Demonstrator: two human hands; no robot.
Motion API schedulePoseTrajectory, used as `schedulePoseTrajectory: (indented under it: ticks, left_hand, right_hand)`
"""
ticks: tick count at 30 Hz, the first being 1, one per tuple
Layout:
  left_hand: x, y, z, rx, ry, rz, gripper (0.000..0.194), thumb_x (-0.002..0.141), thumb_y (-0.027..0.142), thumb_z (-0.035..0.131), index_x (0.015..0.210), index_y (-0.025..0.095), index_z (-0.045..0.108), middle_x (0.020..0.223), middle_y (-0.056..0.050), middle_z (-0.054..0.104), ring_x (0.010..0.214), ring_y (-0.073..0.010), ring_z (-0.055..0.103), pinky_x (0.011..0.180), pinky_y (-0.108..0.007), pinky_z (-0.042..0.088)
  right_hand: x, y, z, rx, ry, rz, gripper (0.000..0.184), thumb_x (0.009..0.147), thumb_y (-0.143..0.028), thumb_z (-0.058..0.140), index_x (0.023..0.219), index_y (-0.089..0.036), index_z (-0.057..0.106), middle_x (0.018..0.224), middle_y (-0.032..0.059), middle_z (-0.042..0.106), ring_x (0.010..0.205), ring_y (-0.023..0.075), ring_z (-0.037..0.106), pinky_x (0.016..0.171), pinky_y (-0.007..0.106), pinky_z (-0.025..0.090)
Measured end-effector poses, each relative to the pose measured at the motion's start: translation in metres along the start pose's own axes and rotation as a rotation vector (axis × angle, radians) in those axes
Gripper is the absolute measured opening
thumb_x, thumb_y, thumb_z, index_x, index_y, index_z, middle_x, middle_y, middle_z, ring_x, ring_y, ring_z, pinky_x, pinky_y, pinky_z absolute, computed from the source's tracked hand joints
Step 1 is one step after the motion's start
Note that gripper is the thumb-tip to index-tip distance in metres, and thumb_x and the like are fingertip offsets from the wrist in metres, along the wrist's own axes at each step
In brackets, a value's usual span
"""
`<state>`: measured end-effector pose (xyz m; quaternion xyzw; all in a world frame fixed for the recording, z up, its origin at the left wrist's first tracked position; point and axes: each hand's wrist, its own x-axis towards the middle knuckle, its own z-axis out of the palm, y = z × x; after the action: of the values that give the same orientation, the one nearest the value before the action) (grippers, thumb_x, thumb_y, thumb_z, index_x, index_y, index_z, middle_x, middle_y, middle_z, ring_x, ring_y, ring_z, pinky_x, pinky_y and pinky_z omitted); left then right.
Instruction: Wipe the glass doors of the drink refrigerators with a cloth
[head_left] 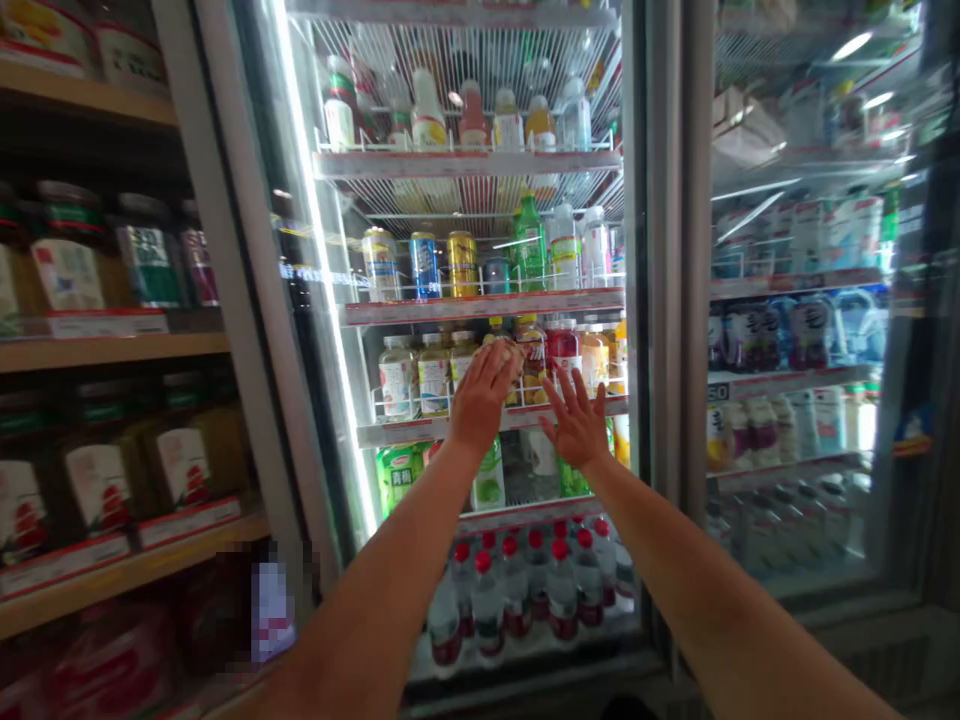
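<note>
Plainly, left hand (480, 400) holds cloth (514, 362); green pack (400, 476) reads "青梅".

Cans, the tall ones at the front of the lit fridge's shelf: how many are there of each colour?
Pale can with gold top: 1
Blue can: 1
Gold can: 1
Total: 3
The short dark container beside them is too unclear to name, so I left it out.
</note>
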<state>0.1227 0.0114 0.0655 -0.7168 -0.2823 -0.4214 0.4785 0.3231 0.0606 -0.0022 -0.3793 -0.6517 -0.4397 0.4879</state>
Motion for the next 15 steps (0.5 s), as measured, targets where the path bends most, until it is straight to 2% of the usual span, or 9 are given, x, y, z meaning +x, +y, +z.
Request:
schedulePoseTrajectory:
  ticks: [2, 5, 6, 8, 10, 12, 13, 15]
  left_hand:
    - [-0.003, 0.005, 0.003, -0.030, 0.008, 0.039, 0.053, 0.097, 0.004, 0.043, 0.149, 0.016, 0.048, 0.154, -0.014, 0.048, 0.153, -0.0268, 0.028, 0.120, -0.050, 0.042]
    - [-0.013, 0.009, 0.004, -0.083, -0.062, 0.203, 0.051, 0.098, 0.007, 0.046, 0.148, 0.018, 0.050, 0.149, -0.011, 0.054, 0.151, -0.0249, 0.031, 0.120, -0.048, 0.043]
    - [-0.013, 0.005, 0.003, -0.084, -0.080, 0.218, 0.052, 0.098, 0.006, 0.046, 0.148, 0.019, 0.050, 0.149, -0.010, 0.055, 0.151, -0.0242, 0.032, 0.120, -0.048, 0.043]
    - [-0.008, -0.010, -0.003, -0.048, -0.061, 0.143, 0.054, 0.098, 0.003, 0.043, 0.149, 0.020, 0.049, 0.151, -0.010, 0.053, 0.151, -0.0236, 0.033, 0.120, -0.047, 0.043]
    - [-0.003, -0.025, -0.009, 0.014, 0.007, 0.007, 0.056, 0.097, 0.001, 0.041, 0.150, 0.020, 0.048, 0.153, -0.011, 0.050, 0.151, -0.0243, 0.031, 0.120, -0.049, 0.043]
    - [-0.010, -0.031, -0.013, 0.060, 0.065, -0.066, 0.055, 0.097, 0.002, 0.042, 0.151, 0.017, 0.047, 0.154, -0.014, 0.048, 0.152, -0.0255, 0.030, 0.121, -0.050, 0.041]
    - [-0.018, -0.029, -0.014, 0.067, 0.064, -0.053, 0.055, 0.098, 0.003, 0.043, 0.151, 0.017, 0.046, 0.154, -0.015, 0.048, 0.152, -0.0258, 0.030, 0.121, -0.050, 0.041]
    - [-0.040, -0.021, -0.016, 0.047, 0.000, 0.075, 0.055, 0.098, 0.003, 0.044, 0.150, 0.019, 0.047, 0.151, -0.012, 0.053, 0.152, -0.0245, 0.031, 0.120, -0.048, 0.043]
  right_hand:
    - [0.000, 0.000, 0.000, 0.003, -0.010, 0.002, 0.072, 0.103, -0.048, 0.043, 0.163, -0.028, 0.009, 0.167, 0.0103, 0.028, 0.158, 0.0285, 0.012, 0.124, 0.063, 0.000]
    - [0.000, 0.001, 0.001, 0.005, -0.011, 0.000, 0.073, 0.103, -0.049, 0.043, 0.163, -0.029, 0.009, 0.167, 0.0101, 0.027, 0.158, 0.0293, 0.013, 0.124, 0.063, -0.001]
    - [0.000, 0.001, 0.001, 0.004, -0.010, 0.001, 0.073, 0.103, -0.049, 0.044, 0.163, -0.029, 0.009, 0.168, 0.0101, 0.027, 0.158, 0.0295, 0.013, 0.124, 0.063, -0.001]
    - [0.000, 0.001, 0.002, 0.000, -0.013, 0.004, 0.074, 0.102, -0.049, 0.044, 0.163, -0.028, 0.008, 0.168, 0.0100, 0.026, 0.158, 0.0295, 0.012, 0.124, 0.063, -0.003]
    - [-0.001, 0.001, 0.002, -0.002, -0.019, 0.009, 0.075, 0.102, -0.050, 0.044, 0.163, -0.028, 0.006, 0.168, 0.0096, 0.027, 0.158, 0.0290, 0.010, 0.124, 0.063, -0.003]
    - [-0.001, 0.001, 0.002, -0.001, -0.021, 0.007, 0.075, 0.103, -0.050, 0.043, 0.163, -0.029, 0.005, 0.168, 0.0091, 0.027, 0.158, 0.0282, 0.009, 0.124, 0.063, -0.003]
    - [-0.001, 0.001, 0.001, 0.001, -0.020, 0.007, 0.075, 0.103, -0.050, 0.043, 0.163, -0.029, 0.005, 0.168, 0.0088, 0.027, 0.158, 0.0278, 0.008, 0.124, 0.063, -0.004]
    - [-0.001, 0.002, 0.001, 0.005, -0.016, 0.002, 0.074, 0.103, -0.050, 0.043, 0.163, -0.029, 0.006, 0.168, 0.0086, 0.027, 0.159, 0.0270, 0.008, 0.124, 0.062, -0.004]
